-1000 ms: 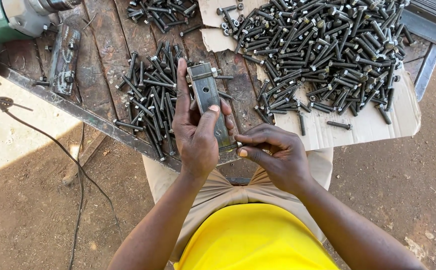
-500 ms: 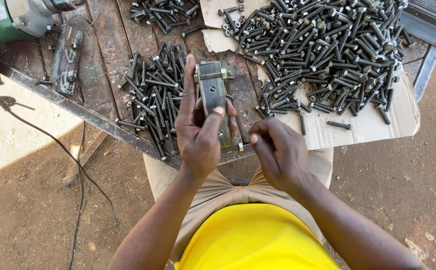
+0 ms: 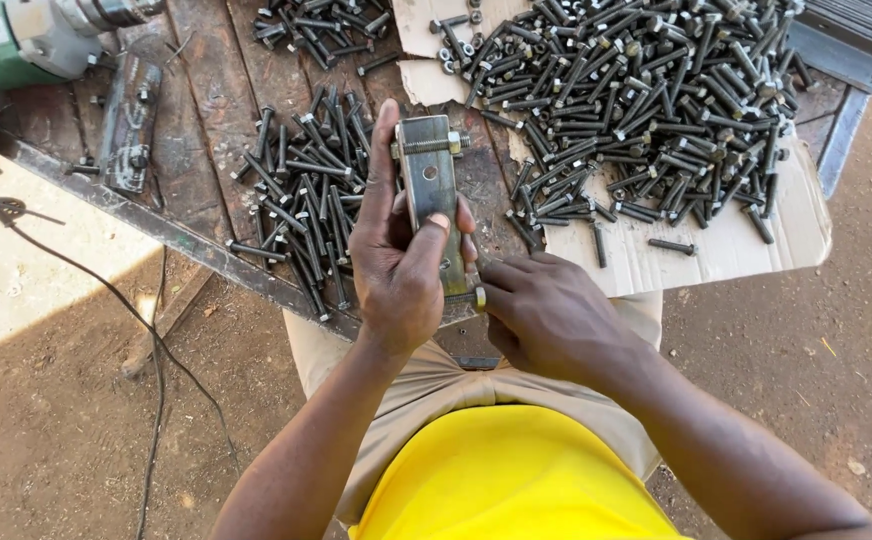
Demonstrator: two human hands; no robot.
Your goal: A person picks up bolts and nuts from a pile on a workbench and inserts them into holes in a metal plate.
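Note:
My left hand [image 3: 401, 265] grips a flat metal bracket [image 3: 428, 175] upright over the wooden table, thumb across its face. One bolt with a nut crosses the bracket's top end. My right hand [image 3: 546, 315] sits just right of the bracket's lower end, fingertips pinched on a second bolt [image 3: 468, 297] that passes through the bottom hole. A loose spread of dark bolts [image 3: 301, 195] lies on the table directly beyond my left hand.
A big heap of bolts [image 3: 646, 100] rests on torn cardboard [image 3: 746, 250] at the right. A green power tool [image 3: 1, 60] with a trailing cord [image 3: 126, 310] lies at the far left, next to another bracket [image 3: 128, 125]. A smaller bolt pile [image 3: 321, 25] sits at the back. Bare dirt surrounds the table.
The bracket has stayed in my left hand, shifting slightly. My right hand's fingers moved in closer to the bracket's lower end and now pinch the bottom bolt.

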